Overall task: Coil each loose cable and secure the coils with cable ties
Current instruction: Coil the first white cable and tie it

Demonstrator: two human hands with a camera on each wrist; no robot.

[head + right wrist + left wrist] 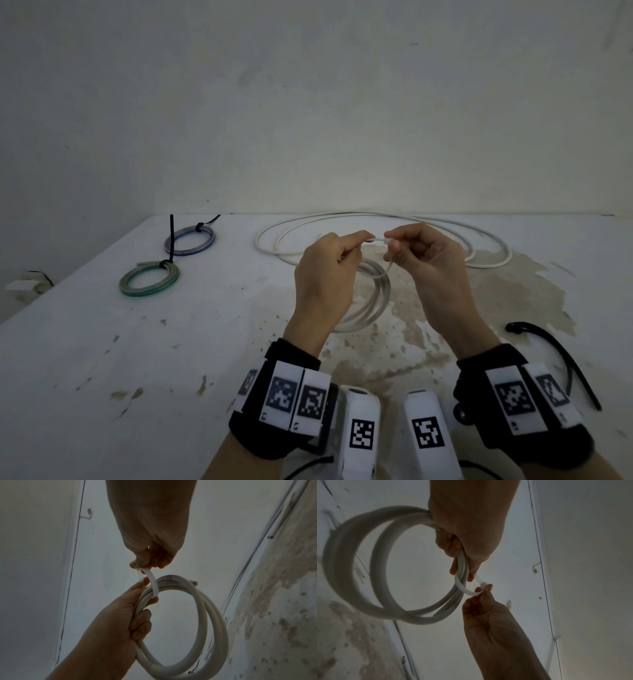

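Above the table my left hand (pixel 329 270) grips a coil of pale white cable (pixel 373 301) that hangs below it. A white cable tie (pixel 378 241) loops round the coil's strands. In the left wrist view my left hand (pixel 467 534) pinches the tie's tail beside the coil (pixel 351 561), while my right hand (pixel 488 615) pinches the tie (pixel 464 588) at its head. Seen from the right wrist, the right hand (pixel 150 540) holds the tie (pixel 152 580) over the left hand (pixel 116 622) and coil (pixel 214 615).
A blue coil (pixel 190 240) and a green coil (pixel 149 280), each bound with a black tie, lie at the table's back left. A long loose white cable (pixel 489 265) sprawls along the back by the wall. Black cable ties (pixel 556 339) lie to the right.
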